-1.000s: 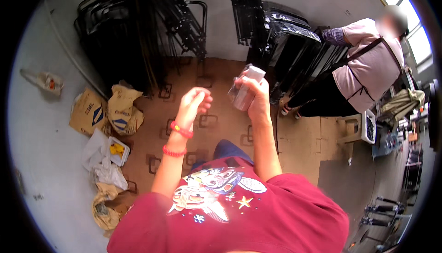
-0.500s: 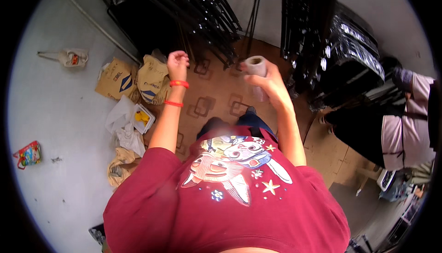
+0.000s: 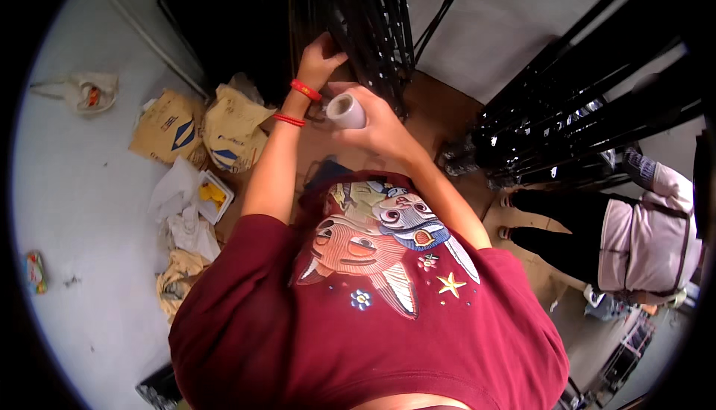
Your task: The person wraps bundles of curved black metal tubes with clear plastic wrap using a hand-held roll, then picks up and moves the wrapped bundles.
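Observation:
My right hand (image 3: pixel 382 128) is wrapped round a whitish roll of plastic film (image 3: pixel 356 116), whose hollow end faces up toward me. Just beyond it, my left hand (image 3: pixel 319 61) reaches up to a bundle of black metal tube frames (image 3: pixel 377 26). Its fingers look curled, but the fingertips are lost against the dark tubes, and I cannot make out what is in them. Two red bands (image 3: pixel 298 104) circle my left wrist. The roll is close to that wrist, with the two hands almost meeting.
Brown paper bags (image 3: pixel 235 130), a white tub (image 3: pixel 216 199) with something yellow in it, and crumpled sheets (image 3: pixel 186 223) lie along the left wall. More black frames (image 3: pixel 574 111) lean at the right. Another person (image 3: pixel 641 238) in a light top and black trousers stands there.
My left hand has moved up to the black frames. My right hand has carried the roll leftward, close to my left wrist. The view has turned, and the frames at right appear more slanted.

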{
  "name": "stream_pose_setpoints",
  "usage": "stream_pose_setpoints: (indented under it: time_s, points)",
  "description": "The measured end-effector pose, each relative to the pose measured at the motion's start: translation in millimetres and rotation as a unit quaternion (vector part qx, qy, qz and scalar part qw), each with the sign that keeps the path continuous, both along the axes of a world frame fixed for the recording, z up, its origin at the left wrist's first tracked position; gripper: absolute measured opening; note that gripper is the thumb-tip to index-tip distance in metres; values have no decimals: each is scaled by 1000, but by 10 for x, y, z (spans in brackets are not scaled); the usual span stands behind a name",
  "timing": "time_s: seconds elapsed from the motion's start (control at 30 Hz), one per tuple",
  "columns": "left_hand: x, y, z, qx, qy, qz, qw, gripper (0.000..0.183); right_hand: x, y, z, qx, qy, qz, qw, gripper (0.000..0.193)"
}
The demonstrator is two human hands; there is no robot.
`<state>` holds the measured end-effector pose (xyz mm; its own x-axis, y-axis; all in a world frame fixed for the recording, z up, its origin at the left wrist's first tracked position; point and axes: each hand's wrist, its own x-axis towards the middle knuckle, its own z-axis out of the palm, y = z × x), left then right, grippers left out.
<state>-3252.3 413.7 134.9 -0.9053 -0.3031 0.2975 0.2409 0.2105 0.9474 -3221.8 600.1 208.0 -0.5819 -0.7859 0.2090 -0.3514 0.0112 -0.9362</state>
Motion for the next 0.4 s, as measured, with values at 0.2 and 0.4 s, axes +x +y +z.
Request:
stream_pose_setpoints:
  time_s: [0.2, 0.4]
  points:
    - [-322, -162, -279, -19, -66, -98, 993, 29, -89, -451, -244, 42, 23, -193, 980, 36]
    - [-386, 74, -575, -80, -6, -154, 985, 35, -198, -342, -331, 53, -142, -245, 958, 71]
